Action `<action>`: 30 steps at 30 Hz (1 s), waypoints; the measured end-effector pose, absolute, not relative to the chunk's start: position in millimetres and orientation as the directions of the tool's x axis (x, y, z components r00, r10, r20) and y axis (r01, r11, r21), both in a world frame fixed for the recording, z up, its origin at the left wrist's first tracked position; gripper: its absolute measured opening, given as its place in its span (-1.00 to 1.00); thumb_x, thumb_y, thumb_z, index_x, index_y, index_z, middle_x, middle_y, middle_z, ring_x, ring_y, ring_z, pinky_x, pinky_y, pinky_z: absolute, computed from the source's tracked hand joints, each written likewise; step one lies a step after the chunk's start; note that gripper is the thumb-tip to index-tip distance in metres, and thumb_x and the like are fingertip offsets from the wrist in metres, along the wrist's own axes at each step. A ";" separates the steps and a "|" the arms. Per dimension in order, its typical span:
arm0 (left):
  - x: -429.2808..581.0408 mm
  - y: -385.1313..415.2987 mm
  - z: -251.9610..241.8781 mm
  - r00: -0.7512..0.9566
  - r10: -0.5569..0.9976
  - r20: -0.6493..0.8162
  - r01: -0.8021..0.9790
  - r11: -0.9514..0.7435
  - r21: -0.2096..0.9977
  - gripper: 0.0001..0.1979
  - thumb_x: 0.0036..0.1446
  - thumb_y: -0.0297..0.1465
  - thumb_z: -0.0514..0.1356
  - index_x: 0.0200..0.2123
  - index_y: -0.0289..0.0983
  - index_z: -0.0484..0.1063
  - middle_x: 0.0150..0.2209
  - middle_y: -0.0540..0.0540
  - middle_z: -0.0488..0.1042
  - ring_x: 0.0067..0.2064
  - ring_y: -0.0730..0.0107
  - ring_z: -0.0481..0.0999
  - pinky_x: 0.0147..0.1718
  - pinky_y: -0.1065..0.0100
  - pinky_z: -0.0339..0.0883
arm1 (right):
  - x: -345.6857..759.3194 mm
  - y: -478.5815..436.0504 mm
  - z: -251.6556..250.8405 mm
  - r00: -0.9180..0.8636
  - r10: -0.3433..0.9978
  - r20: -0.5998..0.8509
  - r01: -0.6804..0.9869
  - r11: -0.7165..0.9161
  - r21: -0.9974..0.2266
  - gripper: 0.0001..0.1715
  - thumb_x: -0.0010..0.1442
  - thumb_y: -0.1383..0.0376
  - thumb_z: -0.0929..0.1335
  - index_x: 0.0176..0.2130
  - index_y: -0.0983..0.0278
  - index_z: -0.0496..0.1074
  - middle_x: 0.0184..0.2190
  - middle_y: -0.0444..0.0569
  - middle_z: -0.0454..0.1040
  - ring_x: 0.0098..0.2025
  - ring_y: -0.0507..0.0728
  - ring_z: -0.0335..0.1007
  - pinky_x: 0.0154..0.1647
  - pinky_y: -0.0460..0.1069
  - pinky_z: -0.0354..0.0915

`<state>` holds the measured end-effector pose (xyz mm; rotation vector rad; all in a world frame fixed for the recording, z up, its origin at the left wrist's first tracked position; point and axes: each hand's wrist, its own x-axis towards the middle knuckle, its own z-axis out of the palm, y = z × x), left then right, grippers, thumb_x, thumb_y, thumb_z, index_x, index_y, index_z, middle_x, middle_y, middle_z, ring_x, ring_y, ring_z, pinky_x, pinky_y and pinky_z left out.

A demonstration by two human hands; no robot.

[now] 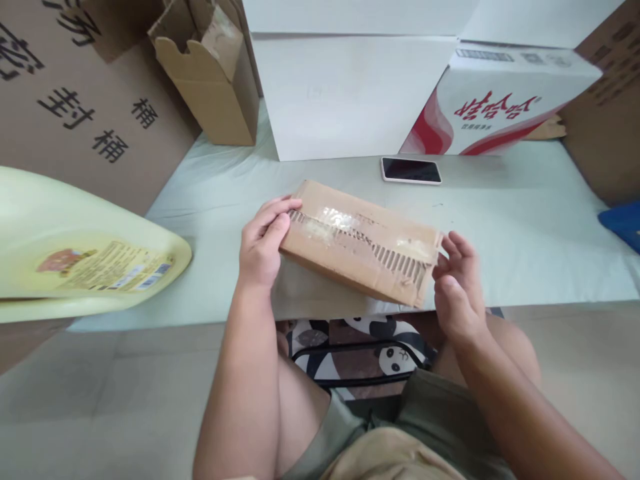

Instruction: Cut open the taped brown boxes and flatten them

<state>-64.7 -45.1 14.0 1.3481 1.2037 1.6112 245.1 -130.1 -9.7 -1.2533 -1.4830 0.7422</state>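
Observation:
A flat brown cardboard parcel (350, 257) with torn clear tape and exposed corrugation along its top sits tilted at the near edge of the pale green table (525, 227). My left hand (260, 243) grips its left end, fingers curled over the top. The fingers of my right hand (457, 280) pinch the right end of the same parcel.
A dark phone (411, 170) lies just behind the parcel. Behind it stand a large white box (345, 93), a red-and-white printed carton (495, 100) and a small open brown carton (210, 80). A big brown printed box (75, 100) and a pale yellow plastic object (75, 247) are at left.

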 end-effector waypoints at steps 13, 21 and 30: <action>-75.4 -35.8 10.1 -0.510 0.847 0.149 -0.287 -0.331 0.899 -0.81 0.15 -0.41 0.25 -0.20 -0.34 0.59 -0.17 -0.07 0.64 -0.13 0.34 0.52 -0.14 0.35 0.40 | 177.1 -163.0 -22.7 -0.153 0.987 0.055 0.344 0.106 -0.933 0.19 0.42 -0.22 0.25 0.60 0.00 -0.57 0.66 -0.01 -0.48 0.65 0.38 -0.16 0.56 0.40 0.14; -67.9 -29.0 8.5 -0.522 0.825 0.219 -0.170 -0.351 0.921 -0.78 0.10 -0.37 0.19 -0.21 -0.33 0.51 -0.22 -0.04 0.53 -0.14 0.37 0.47 -0.11 0.35 0.35 | 182.9 -162.0 -20.6 -0.184 0.983 0.007 0.384 0.078 -0.920 0.21 0.44 -0.18 0.26 0.60 0.08 -0.59 0.66 0.01 -0.48 0.69 0.35 -0.40 0.64 0.39 -0.07; -67.9 -28.2 13.4 -0.573 0.815 0.091 -0.215 -0.257 0.942 -0.69 -0.16 -0.28 0.20 -0.29 -0.27 0.47 -0.25 -0.08 0.53 -0.12 0.26 0.52 -0.16 0.30 0.44 | 188.3 -166.1 -27.4 -0.244 0.925 0.290 0.337 0.361 -0.870 0.03 0.51 -0.04 0.24 0.60 -0.08 -0.51 0.66 -0.16 -0.44 0.68 0.29 -0.37 0.66 0.35 -0.10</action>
